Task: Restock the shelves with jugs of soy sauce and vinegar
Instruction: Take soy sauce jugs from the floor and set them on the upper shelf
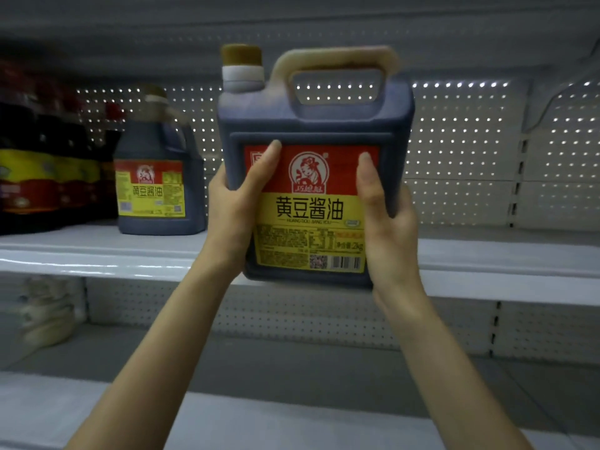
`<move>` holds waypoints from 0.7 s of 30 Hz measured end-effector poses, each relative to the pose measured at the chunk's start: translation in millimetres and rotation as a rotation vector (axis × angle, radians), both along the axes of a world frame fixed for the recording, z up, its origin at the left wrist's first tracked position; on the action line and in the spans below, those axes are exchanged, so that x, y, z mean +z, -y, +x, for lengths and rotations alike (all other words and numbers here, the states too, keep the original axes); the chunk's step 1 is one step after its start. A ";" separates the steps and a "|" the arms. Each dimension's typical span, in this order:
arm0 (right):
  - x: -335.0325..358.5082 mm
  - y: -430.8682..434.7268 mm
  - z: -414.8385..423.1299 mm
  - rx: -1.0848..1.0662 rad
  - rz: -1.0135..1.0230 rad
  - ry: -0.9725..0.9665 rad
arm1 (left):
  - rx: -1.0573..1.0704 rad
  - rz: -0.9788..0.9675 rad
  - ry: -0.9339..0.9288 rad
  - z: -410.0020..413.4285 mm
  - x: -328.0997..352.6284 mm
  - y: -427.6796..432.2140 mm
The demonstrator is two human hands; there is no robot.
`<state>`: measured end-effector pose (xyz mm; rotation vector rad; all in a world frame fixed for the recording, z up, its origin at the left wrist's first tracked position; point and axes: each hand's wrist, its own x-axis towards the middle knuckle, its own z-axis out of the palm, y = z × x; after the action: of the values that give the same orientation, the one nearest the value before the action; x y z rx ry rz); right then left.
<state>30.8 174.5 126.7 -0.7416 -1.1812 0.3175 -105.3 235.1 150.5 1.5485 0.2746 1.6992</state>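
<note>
Gripping soy sauce jug (311,121) w/ both hands, low on its sides. Left hand (232,203) wrapping jug's left edge, left thumb (263,167) lying across the label (308,206), pointing up & right; other fingers going round the back, hidden. Right hand (389,219) clamping the right edge the same way, right thumb (367,177) pressing on label's red band, pointing up; rest of fingers hidden behind. Both hands spreading only as wide as the jug's thickness, tight on it.

Holding jug in front of middle shelf (487,254), bottom edge overlapping shelf's front lip in view; can't tell if touching.

Facing white metal shelving w/ perforated back panel (461,141), light coming thru the holes, dim overall. Sitting on same shelf to the left: 2nd jug (156,177), same label, upright, well apart from the held one. Crowding beside it at far left: dark bottles (39,164) w/ yellow-red labels. Lying on lower shelf (292,362), far left: pale bundle (45,316), too blurred to ID.

Standing near upright, long axis vertical. Label facing camera; brown cap (242,56) sitting top left, handle (337,60) arching over top right.
</note>
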 end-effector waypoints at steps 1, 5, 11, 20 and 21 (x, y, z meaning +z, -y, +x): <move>2.5 -11.1 -6.6 -0.015 0.005 0.007 | 0.016 -0.006 0.002 -6.9 1.4 -8.8; 12.4 -51.6 -35.0 -0.037 -0.018 0.015 | 0.044 -0.032 -0.003 -35.6 9.0 -42.4; 23.3 -84.6 -60.8 -0.144 -0.141 -0.009 | 0.071 -0.098 -0.061 -58.7 13.7 -81.9; 16.8 -93.9 -44.2 -0.325 -0.290 0.355 | 0.144 -0.201 -0.188 -51.7 16.2 -110.7; 14.4 -95.4 -41.0 -0.327 -0.315 0.424 | 0.146 -0.190 -0.206 -51.4 16.5 -113.3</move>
<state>-10.2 269.9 141.1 -1.3064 -1.3947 0.0702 -156.7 348.4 167.0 1.5923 0.6505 1.5721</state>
